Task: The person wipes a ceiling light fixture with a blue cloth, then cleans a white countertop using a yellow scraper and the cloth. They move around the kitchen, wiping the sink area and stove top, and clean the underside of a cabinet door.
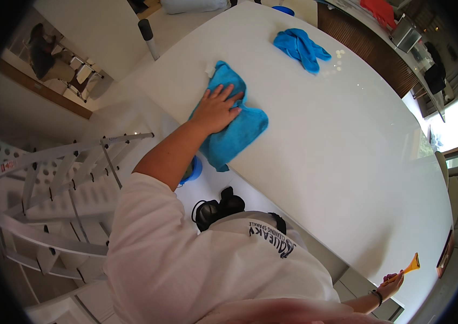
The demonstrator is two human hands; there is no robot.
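My left hand (pixel 216 109) lies palm down, fingers spread, on a blue microfibre cloth (pixel 233 135), pressing it against the glossy white tabletop (pixel 326 154). The cloth is partly folded, with a white tag at its far corner, and its near end hangs past the table's edge. Off to the lower right, my right hand (pixel 391 285) grips an orange scraper (pixel 411 265) by its handle. The scraper's flared head points away from me, above or near the table's right end; whether it touches the surface cannot be told. A second blue cloth (pixel 300 48) lies crumpled farther up the table.
An aluminium stepladder (pixel 50 154) stands at my left. Below the table's near edge is a blue bucket (pixel 193 170), partly hidden by my arm. A person (pixel 46 56) sits in the far left background. A counter with a metal box (pixel 406 34) runs along the upper right.
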